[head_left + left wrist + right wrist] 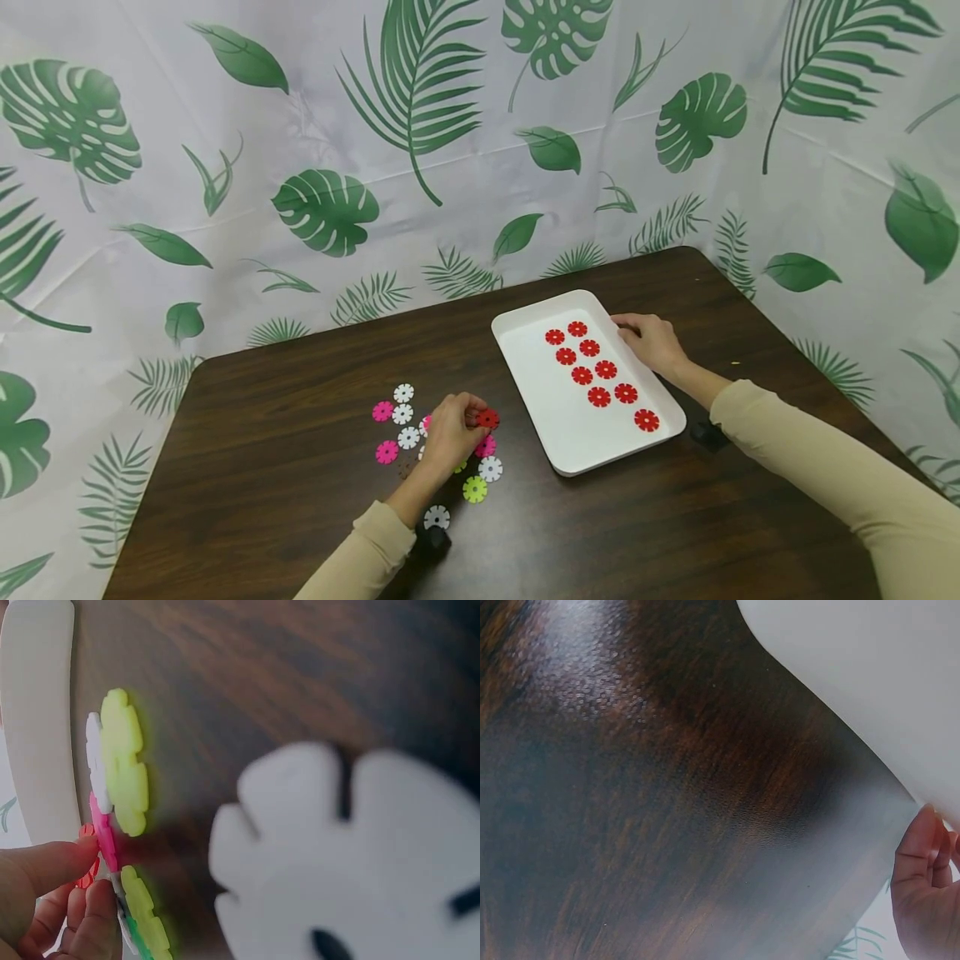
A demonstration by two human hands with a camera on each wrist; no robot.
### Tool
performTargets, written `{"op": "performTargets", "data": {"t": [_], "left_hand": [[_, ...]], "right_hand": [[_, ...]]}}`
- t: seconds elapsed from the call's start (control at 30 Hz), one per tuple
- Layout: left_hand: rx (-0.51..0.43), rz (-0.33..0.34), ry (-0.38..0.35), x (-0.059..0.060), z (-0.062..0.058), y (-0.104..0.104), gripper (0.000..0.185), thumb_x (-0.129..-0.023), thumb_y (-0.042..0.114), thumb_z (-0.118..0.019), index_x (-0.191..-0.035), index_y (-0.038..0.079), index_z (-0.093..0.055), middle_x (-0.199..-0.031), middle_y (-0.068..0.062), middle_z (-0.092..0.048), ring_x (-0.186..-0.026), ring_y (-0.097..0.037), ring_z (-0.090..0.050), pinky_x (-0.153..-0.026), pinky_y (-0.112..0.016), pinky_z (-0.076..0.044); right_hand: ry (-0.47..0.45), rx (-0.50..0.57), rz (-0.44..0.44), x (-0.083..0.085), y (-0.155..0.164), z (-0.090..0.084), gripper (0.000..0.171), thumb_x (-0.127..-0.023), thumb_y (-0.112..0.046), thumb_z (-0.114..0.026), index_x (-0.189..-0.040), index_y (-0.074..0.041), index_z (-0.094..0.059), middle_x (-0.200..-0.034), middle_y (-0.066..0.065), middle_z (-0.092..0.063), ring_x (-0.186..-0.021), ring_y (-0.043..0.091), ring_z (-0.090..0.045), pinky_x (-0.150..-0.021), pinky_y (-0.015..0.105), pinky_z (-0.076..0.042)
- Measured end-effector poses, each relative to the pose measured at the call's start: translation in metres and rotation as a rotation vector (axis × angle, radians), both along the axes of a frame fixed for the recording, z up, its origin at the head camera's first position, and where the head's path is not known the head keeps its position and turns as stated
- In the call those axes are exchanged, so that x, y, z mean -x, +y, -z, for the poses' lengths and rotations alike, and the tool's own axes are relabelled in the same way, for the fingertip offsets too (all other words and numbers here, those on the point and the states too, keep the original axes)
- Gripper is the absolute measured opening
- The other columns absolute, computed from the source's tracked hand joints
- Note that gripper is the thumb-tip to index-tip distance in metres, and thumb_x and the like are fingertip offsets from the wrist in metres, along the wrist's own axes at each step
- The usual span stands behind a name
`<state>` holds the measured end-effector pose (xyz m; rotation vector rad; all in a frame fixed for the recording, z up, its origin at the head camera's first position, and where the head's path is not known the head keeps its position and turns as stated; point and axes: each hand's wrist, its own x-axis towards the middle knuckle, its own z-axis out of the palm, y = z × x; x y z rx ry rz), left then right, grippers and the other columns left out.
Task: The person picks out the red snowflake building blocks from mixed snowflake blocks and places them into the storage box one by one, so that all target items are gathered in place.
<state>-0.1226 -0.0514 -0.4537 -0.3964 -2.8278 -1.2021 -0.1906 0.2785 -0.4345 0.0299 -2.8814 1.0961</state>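
My left hand [447, 432] pinches a red notched disc [487, 418] between thumb and fingertips, left of the white tray [528, 400]. In the left wrist view the red disc [88, 832] shows partly behind the thumb. Under and around this hand lie loose discs: white [408, 437], pink [387, 452] and yellow-green [475, 489], some hidden by the hand. My right hand [651, 340] grips the tray's far right rim, its fingertips at the edge in the right wrist view. Inside the tray, several red discs [582, 376] lie flat in two rough rows toward its right side.
The dark wooden table [292, 450] carries everything. Behind it hangs a white cloth [465, 217] printed with green leaves. A grey-white disc [437, 517] lies by the left wrist, and looms large in the left wrist view. A brown disc [407, 467] blends into the wood.
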Motion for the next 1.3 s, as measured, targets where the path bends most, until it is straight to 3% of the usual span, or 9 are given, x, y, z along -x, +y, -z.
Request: {"op": "performTargets", "data": {"t": [0.37, 0.63, 0.97, 1.3], "left_hand": [[-0.053, 0.006, 0.035, -0.0007, 0.0003, 0.0031, 0.026, -0.069, -0.009, -0.074, -0.091, 0.002, -0.068, -0.085, -0.01, -0.06, -0.073, -0.019, -0.062, -0.066, -0.023, -0.053], [-0.114, 0.021, 0.01, -0.0015, 0.0011, 0.0057, 0.023, -0.072, -0.012, -0.071, -0.091, 0.001, -0.068, -0.086, -0.013, -0.06, -0.077, -0.023, -0.063, -0.069, -0.027, -0.055], [-0.209, 0.01, -0.049, -0.0013, 0.0043, 0.0073, 0.022, -0.073, -0.012, -0.07, -0.092, 0.0, -0.068, -0.087, -0.014, -0.062, -0.078, -0.023, -0.064, -0.068, -0.021, -0.052], [-0.388, -0.033, -0.179, -0.0008, -0.0024, 0.008, 0.021, -0.076, -0.011, -0.069, -0.096, -0.004, -0.066, -0.089, -0.018, -0.065, -0.076, -0.021, -0.063, -0.067, -0.021, -0.052]], "right_hand": [[-0.007, 0.005, 0.003, 0.0026, 0.0008, 0.0029, 0.035, -0.096, -0.007, -0.051, -0.13, 0.002, -0.052, -0.125, 0.028, -0.055, -0.09, 0.035, -0.062, -0.077, 0.044, -0.055], [-0.006, 0.006, -0.001, 0.0021, 0.0011, 0.0024, 0.035, -0.096, -0.007, -0.051, -0.13, 0.002, -0.053, -0.125, 0.028, -0.055, -0.091, 0.035, -0.062, -0.076, 0.043, -0.055], [-0.008, 0.008, 0.001, 0.002, 0.0016, 0.0029, 0.035, -0.096, -0.007, -0.052, -0.13, 0.001, -0.053, -0.125, 0.028, -0.055, -0.091, 0.035, -0.062, -0.077, 0.044, -0.055], [-0.016, 0.013, 0.003, 0.0016, 0.0015, 0.0017, 0.036, -0.096, -0.007, -0.052, -0.13, 0.001, -0.053, -0.125, 0.028, -0.055, -0.089, 0.034, -0.062, -0.075, 0.042, -0.056]]}}
